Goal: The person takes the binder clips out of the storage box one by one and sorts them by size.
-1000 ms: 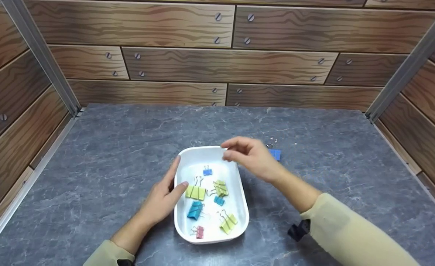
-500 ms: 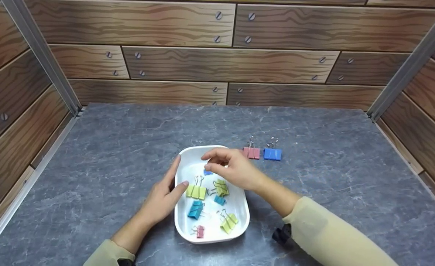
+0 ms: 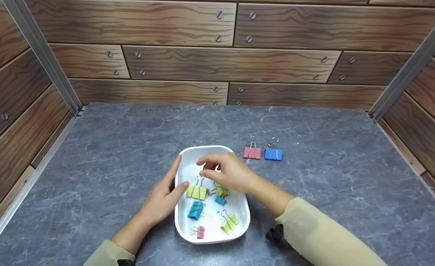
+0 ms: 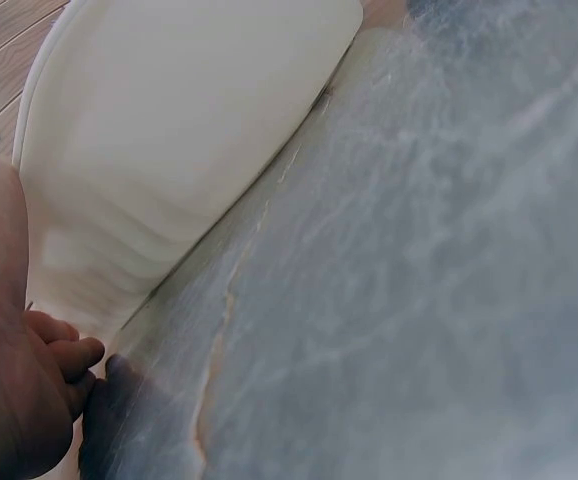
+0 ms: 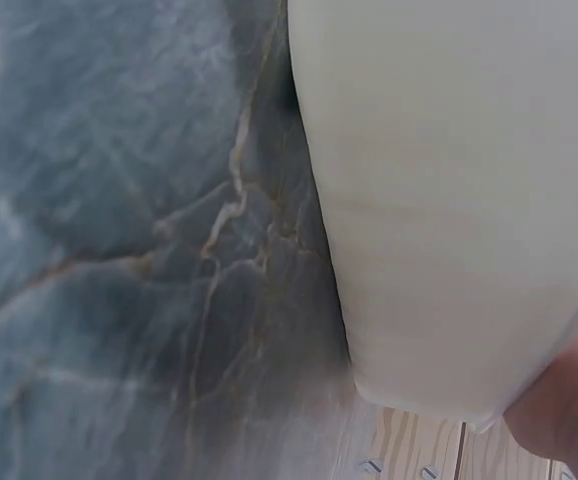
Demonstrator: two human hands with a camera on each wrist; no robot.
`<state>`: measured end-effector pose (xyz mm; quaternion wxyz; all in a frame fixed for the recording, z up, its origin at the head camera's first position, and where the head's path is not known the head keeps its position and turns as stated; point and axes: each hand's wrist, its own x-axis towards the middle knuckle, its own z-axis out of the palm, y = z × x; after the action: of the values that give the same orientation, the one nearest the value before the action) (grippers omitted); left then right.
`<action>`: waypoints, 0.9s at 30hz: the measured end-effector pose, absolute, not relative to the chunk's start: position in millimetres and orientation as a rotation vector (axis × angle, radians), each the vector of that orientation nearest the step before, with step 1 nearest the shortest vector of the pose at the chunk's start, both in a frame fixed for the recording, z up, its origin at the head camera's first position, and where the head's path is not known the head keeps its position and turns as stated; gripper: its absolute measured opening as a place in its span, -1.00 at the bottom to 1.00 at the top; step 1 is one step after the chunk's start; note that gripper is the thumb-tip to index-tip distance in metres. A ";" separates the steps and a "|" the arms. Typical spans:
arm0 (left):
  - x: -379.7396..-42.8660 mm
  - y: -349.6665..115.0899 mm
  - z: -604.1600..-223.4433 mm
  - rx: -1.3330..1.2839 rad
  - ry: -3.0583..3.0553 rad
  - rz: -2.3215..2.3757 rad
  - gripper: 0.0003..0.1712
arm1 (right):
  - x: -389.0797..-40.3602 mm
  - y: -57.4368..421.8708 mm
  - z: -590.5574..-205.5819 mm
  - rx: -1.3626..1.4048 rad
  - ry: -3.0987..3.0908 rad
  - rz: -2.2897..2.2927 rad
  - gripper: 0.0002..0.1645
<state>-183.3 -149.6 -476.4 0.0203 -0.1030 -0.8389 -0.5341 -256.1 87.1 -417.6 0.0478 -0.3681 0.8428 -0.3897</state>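
Observation:
In the head view a white plastic tray (image 3: 182, 231) holds several binder clips. My left hand (image 3: 160, 203) holds its left wall, thumb over the rim and fingers along the outside. My right hand (image 3: 234, 173) hangs over the tray's far half, thumb and index finger bent with a gap between the tips. It hides the small blue clip there and partly covers a yellow-green clip (image 3: 222, 189). Around it lie another yellow-green clip (image 3: 196, 192), a teal clip (image 3: 195, 210), a small teal clip (image 3: 220, 200), a third yellow-green clip (image 3: 229, 224) and a small red clip (image 3: 200, 232).
On the grey marbled tabletop (image 3: 129, 140), just beyond the tray's far right corner, a large red binder clip (image 3: 252, 153) and a large blue binder clip (image 3: 273, 154) stand side by side. Wood-patterned walls (image 3: 180, 66) enclose the back and sides.
My right hand has moved left and nearer from beside the large clips to over the tray, uncovering the red one and covering the small blue one. My left hand has stayed in place.

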 end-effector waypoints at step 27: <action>-182.7 -150.7 -475.5 -0.332 -2.612 -1.623 -0.14 | -252.3 87.2 -421.1 -1.210 2.606 -0.905 -0.71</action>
<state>-182.7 -150.7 -475.5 0.0242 -0.1072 -0.8443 -0.5245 -252.3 87.2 -421.1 0.0644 -0.4008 0.8633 -0.2999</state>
